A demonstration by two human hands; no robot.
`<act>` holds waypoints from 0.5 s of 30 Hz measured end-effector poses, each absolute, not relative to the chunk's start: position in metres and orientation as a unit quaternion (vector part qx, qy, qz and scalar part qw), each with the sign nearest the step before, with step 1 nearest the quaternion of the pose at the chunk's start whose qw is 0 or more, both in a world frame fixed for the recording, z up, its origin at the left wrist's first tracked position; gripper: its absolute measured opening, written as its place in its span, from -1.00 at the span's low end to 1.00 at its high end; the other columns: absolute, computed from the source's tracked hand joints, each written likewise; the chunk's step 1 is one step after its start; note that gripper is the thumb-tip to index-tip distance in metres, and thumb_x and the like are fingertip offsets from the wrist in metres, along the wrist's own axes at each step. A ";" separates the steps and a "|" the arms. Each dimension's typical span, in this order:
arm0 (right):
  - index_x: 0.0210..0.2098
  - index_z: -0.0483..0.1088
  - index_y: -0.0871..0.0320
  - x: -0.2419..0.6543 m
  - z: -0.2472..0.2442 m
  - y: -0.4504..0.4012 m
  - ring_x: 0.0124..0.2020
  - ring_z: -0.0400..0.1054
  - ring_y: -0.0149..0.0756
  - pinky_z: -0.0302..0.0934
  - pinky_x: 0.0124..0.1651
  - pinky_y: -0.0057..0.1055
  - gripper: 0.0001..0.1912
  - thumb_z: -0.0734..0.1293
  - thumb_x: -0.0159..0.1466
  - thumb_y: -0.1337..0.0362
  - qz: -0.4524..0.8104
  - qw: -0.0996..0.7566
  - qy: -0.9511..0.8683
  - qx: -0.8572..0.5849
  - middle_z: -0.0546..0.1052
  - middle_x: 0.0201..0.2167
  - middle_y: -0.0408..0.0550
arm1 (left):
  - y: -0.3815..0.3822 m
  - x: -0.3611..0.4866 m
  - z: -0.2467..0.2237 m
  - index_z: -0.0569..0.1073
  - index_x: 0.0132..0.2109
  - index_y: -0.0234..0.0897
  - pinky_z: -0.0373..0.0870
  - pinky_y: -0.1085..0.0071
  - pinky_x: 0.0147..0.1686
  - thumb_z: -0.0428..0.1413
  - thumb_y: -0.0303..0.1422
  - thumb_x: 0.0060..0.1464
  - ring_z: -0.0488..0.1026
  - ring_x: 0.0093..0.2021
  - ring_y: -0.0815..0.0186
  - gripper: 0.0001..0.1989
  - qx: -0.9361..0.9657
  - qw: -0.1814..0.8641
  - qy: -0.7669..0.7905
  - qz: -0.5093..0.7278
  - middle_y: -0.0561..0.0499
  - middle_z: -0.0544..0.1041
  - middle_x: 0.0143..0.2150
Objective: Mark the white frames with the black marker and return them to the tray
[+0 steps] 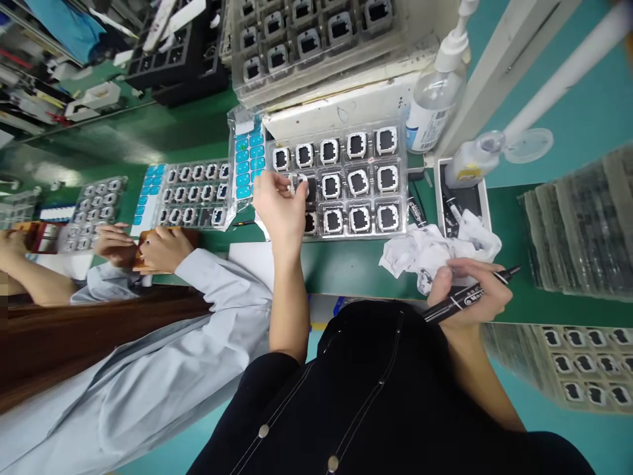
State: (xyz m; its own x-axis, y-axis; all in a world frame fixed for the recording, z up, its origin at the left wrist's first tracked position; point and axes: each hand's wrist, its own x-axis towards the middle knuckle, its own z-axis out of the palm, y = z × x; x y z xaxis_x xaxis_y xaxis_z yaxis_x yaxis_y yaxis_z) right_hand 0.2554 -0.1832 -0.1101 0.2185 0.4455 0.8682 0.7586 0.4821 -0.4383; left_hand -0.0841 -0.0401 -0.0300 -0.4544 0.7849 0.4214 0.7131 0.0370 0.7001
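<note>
My left hand (281, 211) is over the left side of a clear plastic tray (316, 236), its thumb and fingers pinched on a small square white-rimmed frame (298, 179), partly hidden by the fingers. In the tray, rows of similar frames with dark centres, such as the frame (359, 219), sit in square pockets. A black marker pen (457, 302) lies slantwise in my closed right hand (477, 290), in front of a crumpled white cloth or tissue (420, 254).
Behind the tray, stacked trays (316, 59) rest on a white box (341, 112). A pump bottle (435, 99) and a smaller bottle (472, 161) stand at the right, near more stacked trays (583, 224). A co-worker's sleeve (222, 284) is close on my left.
</note>
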 end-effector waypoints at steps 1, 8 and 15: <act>0.21 0.54 -0.07 0.253 -0.108 -0.182 -0.47 0.61 -0.13 0.65 -0.21 -0.01 -0.54 0.59 0.35 0.23 -0.127 0.622 -0.598 -0.489 0.71 -0.28 -0.20 | -0.034 -0.085 -0.031 0.35 -0.21 -0.10 0.49 0.17 0.03 0.46 -0.44 0.16 0.49 -0.20 0.19 -0.62 0.534 0.037 0.728 0.428 0.02 0.54 -0.14; 0.18 0.55 -0.11 0.220 -0.091 -0.180 -0.53 0.60 -0.11 0.50 -0.48 -0.12 -0.66 0.52 0.45 0.28 -0.010 0.682 -0.554 -0.477 0.62 -0.37 -0.23 | -0.036 -0.094 -0.036 0.42 -0.31 -0.06 0.46 0.03 0.18 0.44 -0.28 0.29 0.47 -0.03 -0.04 -0.66 0.561 -0.002 0.725 0.401 -0.05 0.50 -0.25; 0.29 0.51 -0.11 0.203 -0.102 -0.174 -0.18 0.82 0.00 0.76 -0.20 -0.02 -0.51 0.49 0.44 0.40 0.045 0.645 -0.631 -0.429 0.84 -0.06 -0.04 | -0.038 -0.083 -0.036 0.58 -0.24 -0.08 0.46 -0.14 0.32 0.47 -0.25 0.30 0.50 0.06 -0.11 -0.78 0.624 0.026 0.670 0.401 -0.12 0.57 -0.13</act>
